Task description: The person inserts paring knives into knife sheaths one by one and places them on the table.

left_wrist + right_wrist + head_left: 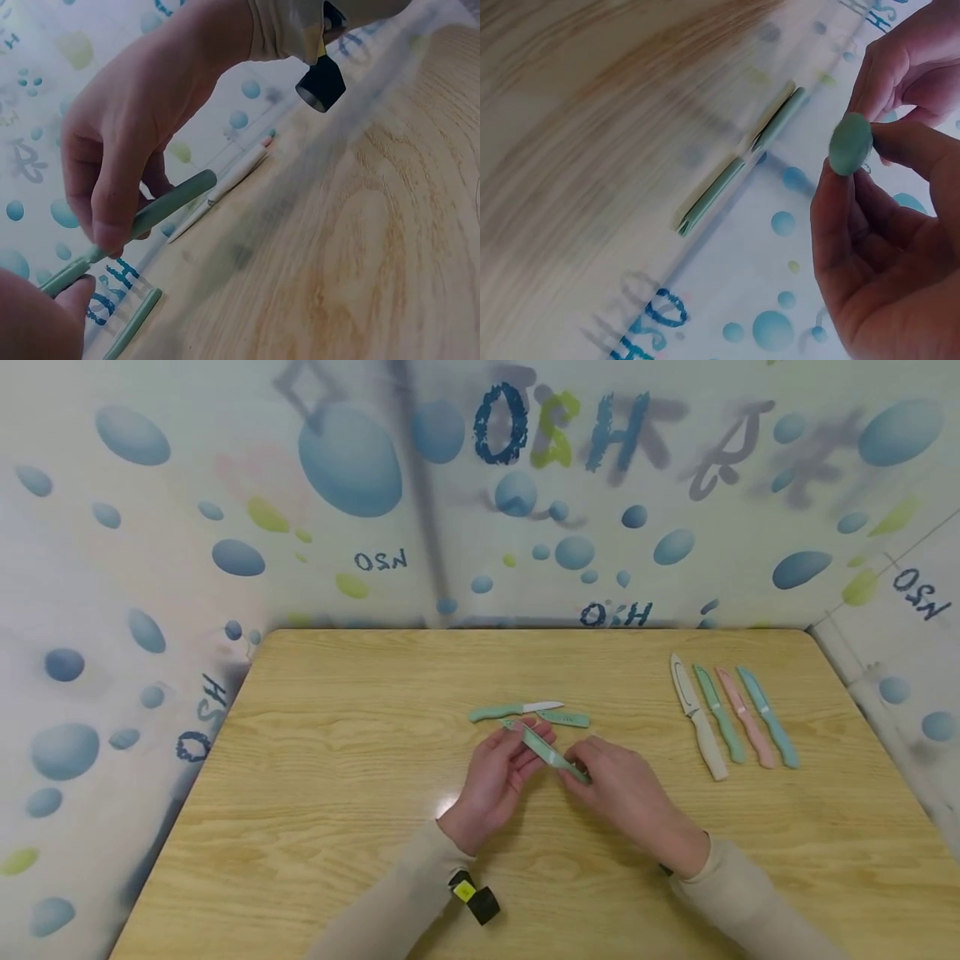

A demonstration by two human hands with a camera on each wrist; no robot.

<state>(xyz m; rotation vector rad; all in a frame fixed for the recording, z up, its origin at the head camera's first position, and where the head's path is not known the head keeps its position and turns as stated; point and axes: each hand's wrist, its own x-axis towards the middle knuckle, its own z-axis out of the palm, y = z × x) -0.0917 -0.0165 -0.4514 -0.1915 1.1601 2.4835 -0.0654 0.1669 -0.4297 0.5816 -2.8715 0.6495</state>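
A green knife (546,752) with its blade inside a green sheath (64,277) is held between both hands, slanting down toward the right. My left hand (495,781) pinches the sheath end, thumb on top and fingers spread beneath. With thumb and fingertips, my right hand (622,789) grips the green handle (176,201); its rounded butt faces the camera in the right wrist view. Just beyond the left fingers, a second green knife (497,712) lies on the table, its white blade (543,706) bare. A loose green sheath (564,719) lies beside that blade.
On the right side of the wooden table (337,693), sheathed knives lie in a slanted row: a cream one (708,743), a green one (726,731), a pink one (752,731) and a blue one (777,731). A patterned wall (465,543) stands behind the far edge.
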